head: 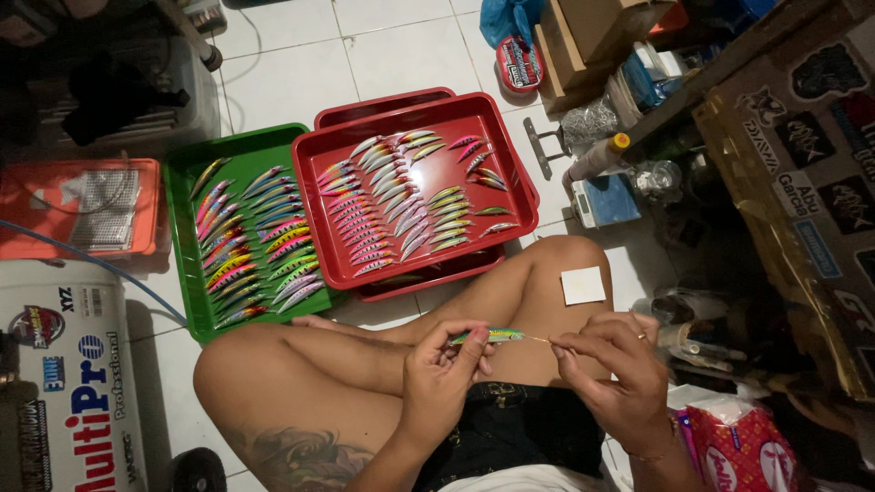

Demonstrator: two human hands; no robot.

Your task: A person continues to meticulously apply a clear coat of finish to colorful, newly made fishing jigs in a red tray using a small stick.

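Two hands, left hand (444, 364) and right hand (609, 369), both pinching one green lure (492, 336), beyond three trays (187, 237).

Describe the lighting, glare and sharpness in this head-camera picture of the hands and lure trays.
Head view: bright light on the white floor tiles, mild glare on the red tray; both sides fall into dark shadow; left hand, right hand and lure fairly sharp.

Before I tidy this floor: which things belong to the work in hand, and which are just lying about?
In use: green fishing lure pinched by left hand and right hand; lures in red tray and green tray.

Lying about: white square, cardboard boxes, orange tray.
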